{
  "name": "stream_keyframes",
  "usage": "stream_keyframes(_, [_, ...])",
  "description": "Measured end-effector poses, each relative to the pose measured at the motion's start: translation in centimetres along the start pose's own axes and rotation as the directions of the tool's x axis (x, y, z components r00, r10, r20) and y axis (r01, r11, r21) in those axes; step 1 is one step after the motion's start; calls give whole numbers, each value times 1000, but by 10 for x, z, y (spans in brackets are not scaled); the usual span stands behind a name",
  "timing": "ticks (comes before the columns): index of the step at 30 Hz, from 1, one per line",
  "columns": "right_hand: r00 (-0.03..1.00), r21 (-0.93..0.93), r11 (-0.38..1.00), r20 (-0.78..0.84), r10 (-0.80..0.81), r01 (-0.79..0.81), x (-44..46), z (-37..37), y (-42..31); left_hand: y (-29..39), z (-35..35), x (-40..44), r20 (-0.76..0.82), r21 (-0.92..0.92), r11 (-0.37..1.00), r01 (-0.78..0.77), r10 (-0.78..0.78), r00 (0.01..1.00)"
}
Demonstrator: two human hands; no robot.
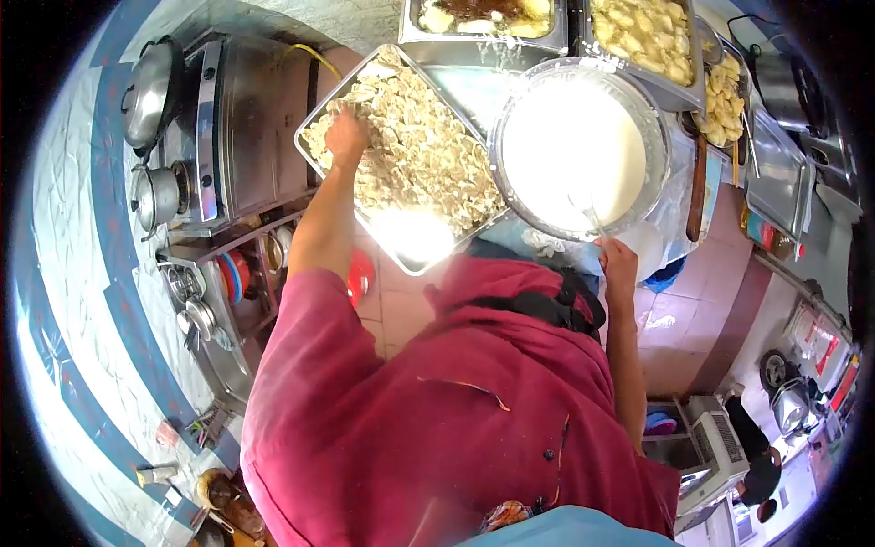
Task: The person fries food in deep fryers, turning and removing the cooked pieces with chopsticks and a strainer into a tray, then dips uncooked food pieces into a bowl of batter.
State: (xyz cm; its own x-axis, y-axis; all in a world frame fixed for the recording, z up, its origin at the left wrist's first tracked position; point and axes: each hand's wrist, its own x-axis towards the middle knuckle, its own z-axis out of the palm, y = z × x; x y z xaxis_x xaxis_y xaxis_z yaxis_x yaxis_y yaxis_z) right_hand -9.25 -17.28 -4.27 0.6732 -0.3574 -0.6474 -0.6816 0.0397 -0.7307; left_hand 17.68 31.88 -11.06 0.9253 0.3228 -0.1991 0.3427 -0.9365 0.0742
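A metal tray (492, 219), set at an angle in front of me, is heaped with pale, coated-looking food pieces (410, 137). My left hand (347, 137) reaches into its left side, fingers curled down among the pieces; the fingertips are hidden. To the right stands a large round tub (658, 150) of white, batter-like liquid (574, 137), brightly lit. At its near rim my right hand (619, 262) is closed around the thin handle of a utensil (591, 211), whose lower end disappears into the liquid.
Golden pieces fill a tray (700, 87) and a pan (725, 105) at the back right. Another tray (488, 46) holds yellow pieces and brown liquid. A wooden handle (697, 187) lies beside the tub. Left are a stove (205, 128) and lidded pots (153, 96). A person (758, 456) is far right.
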Motion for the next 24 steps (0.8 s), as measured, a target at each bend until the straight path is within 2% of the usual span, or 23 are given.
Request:
stream_keyframes(6, [1000,1,1000,5,-13,13,2,0,4,-10,3,5,-50,85,995,-51,55,997])
stream_keyframes(10, [1000,-11,1000,17,-20,20,3,2,-2,-7,-9,-7,-138,-2,998,-60,59,989])
stream_keyframes(11, [1000,-3,1000,16,-8,9,4,3,-4,-6,-15,-11,-211,-106,990,-92,68,975])
stream_keyframes(13, [999,-37,999,16,-29,29,8,3,-1,-8,-12,-15,-279,-395,915,-85,-30,960])
stream_keyframes(14, [999,-53,998,11,-36,37,10,3,1,-7,-10,-18,-296,-527,845,-91,-82,952])
stream_keyframes(15, [999,-37,999,20,-37,37,11,3,0,8,-25,-33,-84,-849,529,11,-155,984])
stream_keyframes(16, [999,-22,999,24,-36,37,11,4,-1,8,-18,-32,113,-947,275,165,-196,974])
stream_keyframes(17, [999,-8,999,26,-34,34,11,5,-1,7,-10,-38,333,-942,-42,332,-5,943])
stream_keyframes(18, [998,-17,999,26,-51,52,10,0,-1,14,-4,-50,464,-793,-311,524,250,850])
stream_keyframes(20, [995,-33,995,54,-89,91,13,4,-2,48,-18,-87,566,-580,-392,714,436,700])
stream_keyframes(21, [996,1,997,57,-73,73,10,5,-8,68,-17,-107,545,-594,-371,714,466,697])
stream_keyframes(22, [996,-1,998,55,-66,66,9,6,-8,86,-17,-124,531,-526,-367,768,563,633])
stream_keyframes(24, [998,-3,999,42,-50,50,6,3,-9,122,-9,-158,589,-452,-325,831,591,552])
